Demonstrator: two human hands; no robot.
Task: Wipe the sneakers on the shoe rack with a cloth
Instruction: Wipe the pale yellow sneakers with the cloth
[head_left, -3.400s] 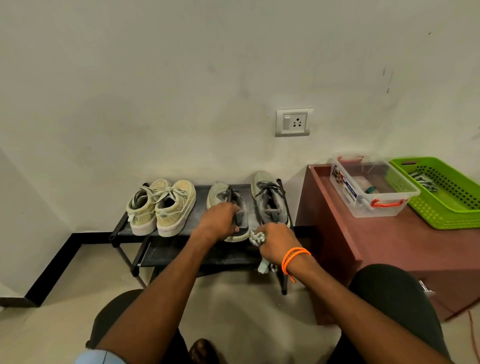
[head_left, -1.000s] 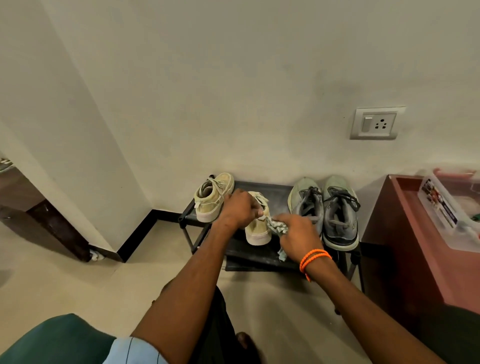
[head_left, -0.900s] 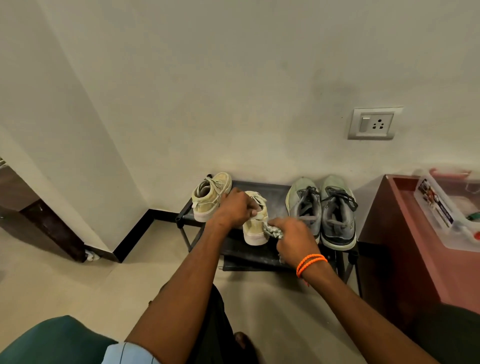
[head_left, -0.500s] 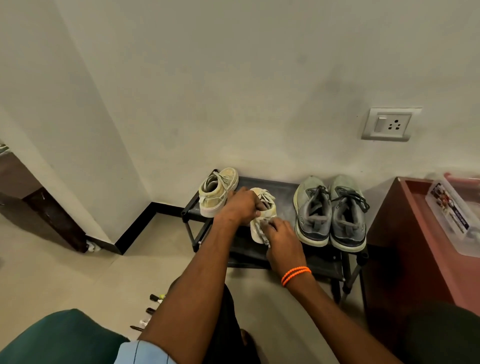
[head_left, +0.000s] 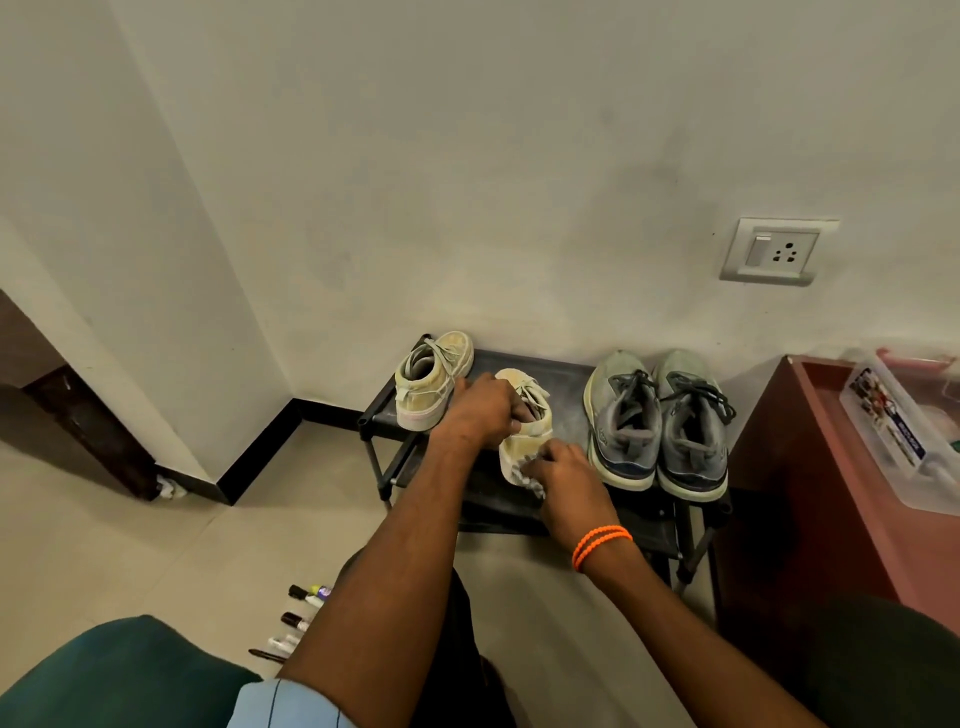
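Four sneakers sit on the black shoe rack (head_left: 563, 371) against the wall, and I have one of them in hand. My left hand (head_left: 480, 410) grips the cream sneaker (head_left: 524, 431) from above, fingers (head_left: 514, 413) curled over its collar and partly tucked into the opening, tilting it so the heel faces me. My right hand (head_left: 563, 480) is just below and to the right of that grip, clenched on the cloth (head_left: 524, 480) and pressing it against the heel of the sneaker; only a pale crumpled edge of the cloth shows past my knuckles (the rest is hidden under my palm). Two orange bands (head_left: 600, 543) ring my right wrist. To the left of my left hand, the other cream sneaker (head_left: 428, 382) stands upright on the rack, toe toward the wall, apart from the one I hold. To the right of my right hand sits the grey pair (head_left: 657, 426), side by side and touching each other, laces loose. Further right is a reddish-brown cabinet (head_left: 810, 467) with a clear plastic box (head_left: 904, 436) on top.
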